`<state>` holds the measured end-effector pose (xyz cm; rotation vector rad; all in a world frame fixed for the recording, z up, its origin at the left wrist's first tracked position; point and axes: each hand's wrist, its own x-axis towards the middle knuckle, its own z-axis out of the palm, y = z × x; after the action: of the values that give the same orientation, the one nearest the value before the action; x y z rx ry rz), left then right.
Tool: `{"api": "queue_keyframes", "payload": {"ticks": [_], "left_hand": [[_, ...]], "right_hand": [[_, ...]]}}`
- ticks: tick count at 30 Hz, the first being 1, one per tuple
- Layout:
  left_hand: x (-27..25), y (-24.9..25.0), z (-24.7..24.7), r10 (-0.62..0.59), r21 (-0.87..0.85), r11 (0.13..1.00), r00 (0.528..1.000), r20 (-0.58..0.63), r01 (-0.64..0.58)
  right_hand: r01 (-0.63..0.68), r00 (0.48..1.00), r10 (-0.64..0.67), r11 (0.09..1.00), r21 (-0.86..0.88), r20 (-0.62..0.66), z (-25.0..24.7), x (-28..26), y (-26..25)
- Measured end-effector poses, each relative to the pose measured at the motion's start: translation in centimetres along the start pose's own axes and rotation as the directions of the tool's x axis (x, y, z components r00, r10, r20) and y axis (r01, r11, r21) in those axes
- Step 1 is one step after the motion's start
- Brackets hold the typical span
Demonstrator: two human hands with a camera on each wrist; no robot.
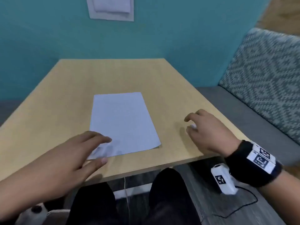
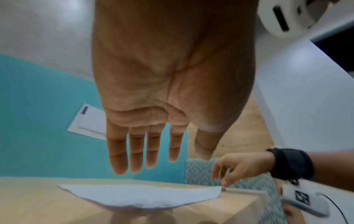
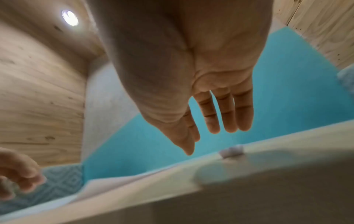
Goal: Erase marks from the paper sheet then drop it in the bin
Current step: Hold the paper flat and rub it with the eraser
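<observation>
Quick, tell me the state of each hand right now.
Left hand: open, fingers straight over the white paper sheet.
Right hand: open, holding nothing, above a small white eraser.

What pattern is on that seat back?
A teal and pale zigzag diamond weave on the seat back, clearest in the head view.

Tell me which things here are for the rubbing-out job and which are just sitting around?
For the job:
paper sheet, flat on the table
small white eraser, on the table under the right hand
left hand, open over the sheet's near corner

Just there:
patterned bench cushion
paper on the wall

No bin shows.
</observation>
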<state>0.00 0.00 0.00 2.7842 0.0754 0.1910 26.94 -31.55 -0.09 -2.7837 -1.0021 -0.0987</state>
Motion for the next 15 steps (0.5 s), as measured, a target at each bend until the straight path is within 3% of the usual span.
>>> {"api": "queue_keyframes", "payload": {"ticks": [5, 10, 15], "left_hand": [[3.4, -1.0, -0.9, -0.169, 0.184, 0.974, 0.965, 0.199, 0.133], [5.3, -2.0, -0.8, -0.205, 0.271, 0.953, 0.947, 0.249, 0.135], [5.9, -2.4, -0.2, -0.208, 0.315, 0.944, 0.922, 0.327, 0.101]], "right_hand": [[-0.098, 0.987, 0.113, 0.986, -0.135, 0.11, 0.7, 1.7, 0.9], [-0.142, 0.975, 0.172, 0.97, -0.2, 0.143, 1.2, 2.9, 1.8], [-0.078, 0.969, 0.136, 0.961, -0.264, 0.208, 0.4, 4.4, 1.0]]}}
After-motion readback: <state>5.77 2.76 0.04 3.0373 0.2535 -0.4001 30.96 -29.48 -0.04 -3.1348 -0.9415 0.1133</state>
